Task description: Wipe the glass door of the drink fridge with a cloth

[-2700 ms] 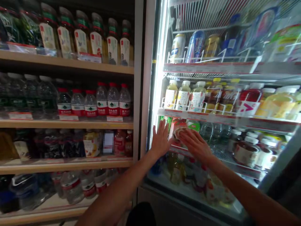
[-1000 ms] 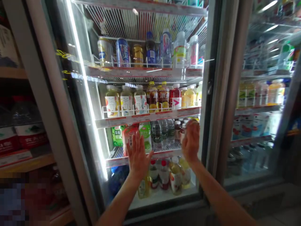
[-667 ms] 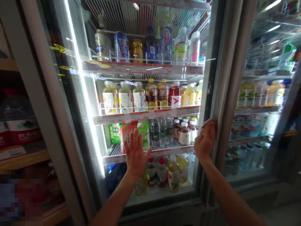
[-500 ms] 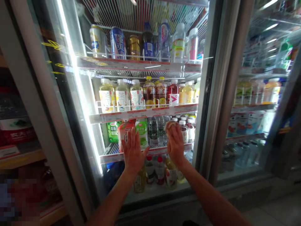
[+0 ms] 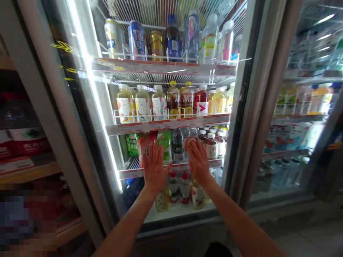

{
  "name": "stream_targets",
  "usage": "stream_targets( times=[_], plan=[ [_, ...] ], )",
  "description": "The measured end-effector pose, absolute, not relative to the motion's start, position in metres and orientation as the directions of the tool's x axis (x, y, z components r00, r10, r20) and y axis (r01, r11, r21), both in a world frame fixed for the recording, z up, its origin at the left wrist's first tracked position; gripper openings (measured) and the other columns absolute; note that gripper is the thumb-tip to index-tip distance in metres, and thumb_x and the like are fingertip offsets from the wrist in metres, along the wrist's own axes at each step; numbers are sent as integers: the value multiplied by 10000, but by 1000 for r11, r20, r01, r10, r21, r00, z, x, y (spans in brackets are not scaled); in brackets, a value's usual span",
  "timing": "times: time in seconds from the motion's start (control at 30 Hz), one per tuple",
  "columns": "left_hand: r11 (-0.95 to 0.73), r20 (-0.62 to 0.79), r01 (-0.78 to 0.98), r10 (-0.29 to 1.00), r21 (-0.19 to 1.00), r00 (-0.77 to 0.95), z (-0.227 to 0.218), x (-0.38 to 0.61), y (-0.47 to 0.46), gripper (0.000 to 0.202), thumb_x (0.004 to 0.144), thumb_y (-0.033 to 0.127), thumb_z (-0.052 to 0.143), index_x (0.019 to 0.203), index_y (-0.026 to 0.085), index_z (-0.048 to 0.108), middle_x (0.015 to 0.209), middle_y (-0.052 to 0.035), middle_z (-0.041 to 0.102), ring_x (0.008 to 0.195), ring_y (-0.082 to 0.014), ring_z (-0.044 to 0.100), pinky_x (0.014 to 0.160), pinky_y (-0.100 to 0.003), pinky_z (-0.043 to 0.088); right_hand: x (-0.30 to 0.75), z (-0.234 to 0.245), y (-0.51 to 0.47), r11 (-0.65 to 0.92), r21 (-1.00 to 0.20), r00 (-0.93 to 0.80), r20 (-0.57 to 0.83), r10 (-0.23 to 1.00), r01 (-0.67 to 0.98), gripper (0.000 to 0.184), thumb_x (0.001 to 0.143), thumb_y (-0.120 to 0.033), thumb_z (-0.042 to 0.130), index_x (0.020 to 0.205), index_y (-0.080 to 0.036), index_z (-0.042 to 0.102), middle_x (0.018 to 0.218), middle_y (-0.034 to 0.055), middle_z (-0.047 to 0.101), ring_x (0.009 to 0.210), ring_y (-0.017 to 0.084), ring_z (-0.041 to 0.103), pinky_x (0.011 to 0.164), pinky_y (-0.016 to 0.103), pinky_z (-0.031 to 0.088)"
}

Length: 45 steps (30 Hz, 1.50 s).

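My left hand (image 5: 153, 168) lies flat on the glass door of a lit drinks fridge, its fingers spread and holding nothing. Close beside it, my right hand (image 5: 198, 162) presses a small crumpled pale wad (image 5: 189, 142), probably cloth, against the same glass. Behind the glass, near my left hand, stand a red-labelled juice bottle (image 5: 146, 147) and a green-labelled bottle (image 5: 164, 143). A clear water bottle (image 5: 177, 145) stands between my hands. The wad's exact material is hard to tell.
Rows of bottles and cans fill wire shelves (image 5: 166, 123) inside the fridge. A metal door frame (image 5: 242, 114) separates it from a second glass-door fridge (image 5: 294, 107). Wooden shelves of packaged goods (image 5: 16, 167) stand at left, partly pixelated. Floor tiles (image 5: 302, 242) show at lower right.
My right hand has moved left along the glass, from the door's right edge to beside my left hand, still with the wad. My left hand stays on the glass in about the same place.
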<state>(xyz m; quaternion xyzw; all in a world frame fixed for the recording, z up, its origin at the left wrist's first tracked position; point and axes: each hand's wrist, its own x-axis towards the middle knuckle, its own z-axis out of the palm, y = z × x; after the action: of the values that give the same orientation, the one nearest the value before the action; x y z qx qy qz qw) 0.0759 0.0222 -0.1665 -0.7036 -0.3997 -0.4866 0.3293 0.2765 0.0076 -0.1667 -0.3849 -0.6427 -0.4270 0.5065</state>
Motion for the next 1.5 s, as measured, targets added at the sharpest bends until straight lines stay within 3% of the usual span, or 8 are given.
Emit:
stream_targets(
  times=[0.2, 0.43, 0.63, 0.87, 1.1, 1.33, 1.4, 1.5],
  plan=[
    [-471, 946, 878, 238, -85, 220, -167, 75, 22, 834, 836, 387, 552, 1459, 175, 40, 1481, -160, 261, 1399, -260, 142, 1133, -502, 128, 326, -159, 12, 157, -209, 228, 966, -121, 965, 550, 886, -131, 323, 1432, -179, 276, 1505, 114, 252, 1388, 283, 219, 1076, 579, 295],
    [-451, 946, 885, 224, -113, 235, -168, 72, 21, 794, 848, 372, 535, 1458, 165, 72, 1476, -154, 277, 1402, -246, 125, 1130, -498, 159, 278, -180, 4, 367, 185, -226, 971, 72, 912, 613, 868, -97, 392, 1438, -270, 245, 1473, 41, 346, 1388, 231, 234, 1084, 487, 350],
    [-428, 938, 892, 230, -142, 260, -171, 71, 20, 801, 857, 370, 518, 1458, 158, 32, 1473, -136, 290, 1405, -231, 92, 1140, -476, 148, 323, -180, 4, 157, -200, 210, 976, -55, 967, 577, 874, -126, 349, 1440, -184, 254, 1523, 109, 198, 1389, 286, 213, 1080, 569, 298],
    [-413, 928, 894, 236, -172, 287, -173, 65, 20, 803, 859, 391, 516, 1455, 170, 26, 1472, -126, 292, 1398, -232, 135, 1139, -452, 160, 262, -197, 5, 355, 192, -236, 968, 85, 915, 627, 855, -104, 411, 1438, -267, 246, 1487, 53, 316, 1381, 256, 245, 1076, 502, 353],
    [-435, 928, 884, 231, -171, 293, -181, 63, 19, 776, 865, 363, 508, 1456, 164, 47, 1468, -130, 302, 1398, -245, 135, 1137, -475, 154, 321, -195, 0, 168, -169, 176, 984, -26, 971, 609, 868, -117, 356, 1453, -186, 202, 1532, 130, 150, 1396, 298, 182, 1067, 583, 304],
    [-448, 930, 873, 201, -193, 309, -184, 57, 19, 742, 869, 341, 503, 1455, 167, 83, 1437, -126, 359, 1389, -225, 181, 1138, -452, 174, 264, -203, -4, 418, 252, -341, 928, 152, 873, 643, 844, -61, 411, 1433, -268, 261, 1465, 50, 359, 1382, 242, 246, 1079, 493, 362],
    [-443, 919, 866, 193, -231, 344, -189, 49, 19, 724, 872, 341, 497, 1453, 168, 103, 1417, -119, 393, 1378, -216, 221, 1142, -432, 172, 286, -191, -1, 367, 212, -267, 958, 106, 906, 633, 846, -69, 417, 1430, -264, 269, 1481, 54, 327, 1381, 248, 249, 1083, 510, 345],
    [-419, 908, 870, 202, -259, 368, -196, 42, 19, 698, 880, 334, 481, 1452, 165, 119, 1407, -119, 407, 1366, -222, 249, 1142, -432, 172, 313, -172, 7, 252, -18, 31, 998, -49, 967, 588, 868, -96, 370, 1433, -224, 270, 1512, 87, 244, 1385, 286, 227, 1075, 576, 305]
  ],
)
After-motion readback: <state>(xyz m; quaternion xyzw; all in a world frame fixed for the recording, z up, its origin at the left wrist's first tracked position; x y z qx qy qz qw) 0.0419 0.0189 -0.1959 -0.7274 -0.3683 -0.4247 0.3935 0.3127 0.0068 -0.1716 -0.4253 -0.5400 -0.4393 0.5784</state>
